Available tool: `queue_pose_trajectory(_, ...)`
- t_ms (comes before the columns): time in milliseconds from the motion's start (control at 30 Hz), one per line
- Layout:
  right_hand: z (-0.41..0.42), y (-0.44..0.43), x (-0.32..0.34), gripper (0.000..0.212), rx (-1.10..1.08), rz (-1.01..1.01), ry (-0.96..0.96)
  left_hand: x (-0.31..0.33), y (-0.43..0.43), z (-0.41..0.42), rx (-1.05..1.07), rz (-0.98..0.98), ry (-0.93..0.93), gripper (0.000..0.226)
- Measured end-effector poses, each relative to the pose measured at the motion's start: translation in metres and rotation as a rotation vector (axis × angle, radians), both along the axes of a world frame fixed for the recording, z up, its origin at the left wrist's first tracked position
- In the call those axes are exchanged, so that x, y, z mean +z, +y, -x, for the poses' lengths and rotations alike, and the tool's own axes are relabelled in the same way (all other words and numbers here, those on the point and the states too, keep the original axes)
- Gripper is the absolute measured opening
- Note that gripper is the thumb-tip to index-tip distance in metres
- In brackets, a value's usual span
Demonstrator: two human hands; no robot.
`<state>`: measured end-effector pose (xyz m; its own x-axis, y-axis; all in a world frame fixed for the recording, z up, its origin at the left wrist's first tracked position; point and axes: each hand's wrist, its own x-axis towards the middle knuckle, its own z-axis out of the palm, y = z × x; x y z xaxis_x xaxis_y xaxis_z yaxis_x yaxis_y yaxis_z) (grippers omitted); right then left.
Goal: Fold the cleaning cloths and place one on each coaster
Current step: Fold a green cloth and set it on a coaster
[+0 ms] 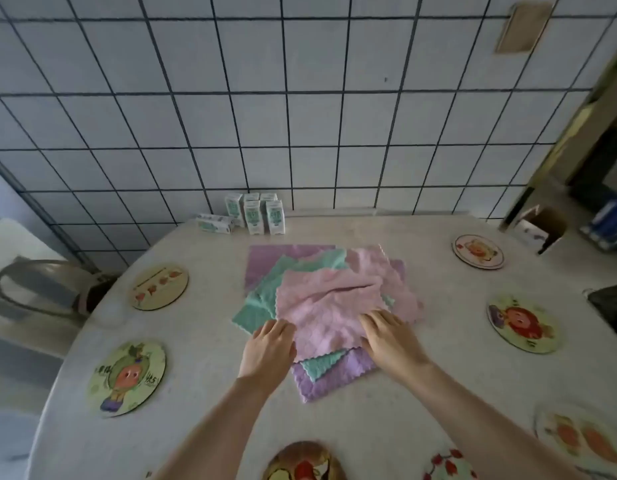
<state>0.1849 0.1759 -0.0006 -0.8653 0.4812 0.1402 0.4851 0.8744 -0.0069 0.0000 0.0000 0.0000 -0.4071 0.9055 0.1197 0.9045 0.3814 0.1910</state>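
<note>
A loose pile of cleaning cloths lies mid-table: a pink cloth (329, 301) on top, green cloths (265, 289) and purple cloths (331, 379) under it. My left hand (269, 348) rests on the pink cloth's near left edge, fingers curled on the fabric. My right hand (392, 336) presses on its near right edge. Round picture coasters ring the pile: two on the left (160, 286) (127, 377), two on the right (477, 251) (521, 323), and several along the near edge (303, 462). All coasters are bare.
Small white and green cartons (253, 214) stand at the table's far edge against the tiled wall. A chair (40, 289) sits at the left. A black object (611, 306) lies at the right edge, and a shelf unit (598, 188) stands beyond it.
</note>
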Motion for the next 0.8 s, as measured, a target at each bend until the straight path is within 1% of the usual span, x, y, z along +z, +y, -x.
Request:
queue_pose_trajectory(67,0.003,0.012,-0.017,0.032,-0.003,0.019,0.001,-0.018,0.012,-0.003,0.0,0.025,-0.058,0.041)
queue_pose_trajectory(133,0.004,0.021,-0.036,0.032,-0.004,0.059,-0.078,-0.032,0.017,-0.009,0.016,0.139,-0.143,0.051)
queue_pose_trajectory(200,0.006,0.029,-0.055,0.034,0.035,0.077,-0.138,-0.047,0.024,-0.012,-0.03,0.214,-0.196,0.053)
queue_pose_trajectory(267,0.008,0.032,-0.061,0.036,0.074,0.088,-0.166,-0.056,0.033,-0.012,-0.036,0.256,-0.181,0.058)
queue_pose_trajectory(333,0.01,0.037,-0.07,0.037,0.136,0.068,-0.175,-0.064,0.045,-0.01,-0.055,0.256,-0.167,0.064)
queue_pose_trajectory(433,0.013,0.045,-0.084,0.037,0.233,0.034,-0.134,-0.075,0.063,-0.006,-0.165,0.243,-0.119,0.072)
queue_pose_trajectory(567,0.016,0.051,-0.1,0.03,0.265,0.024,-0.068,-0.092,0.074,-0.006,-0.21,0.269,-0.097,0.08)
queue_pose_trajectory(633,0.017,0.053,-0.102,0.028,0.266,0.021,-0.065,-0.098,0.076,-0.007,-0.203,0.277,-0.093,0.081)
queue_pose_trajectory(800,0.021,0.061,-0.104,0.023,0.305,0.016,-0.062,-0.102,0.076,-0.008,-0.198,0.287,-0.061,0.076)
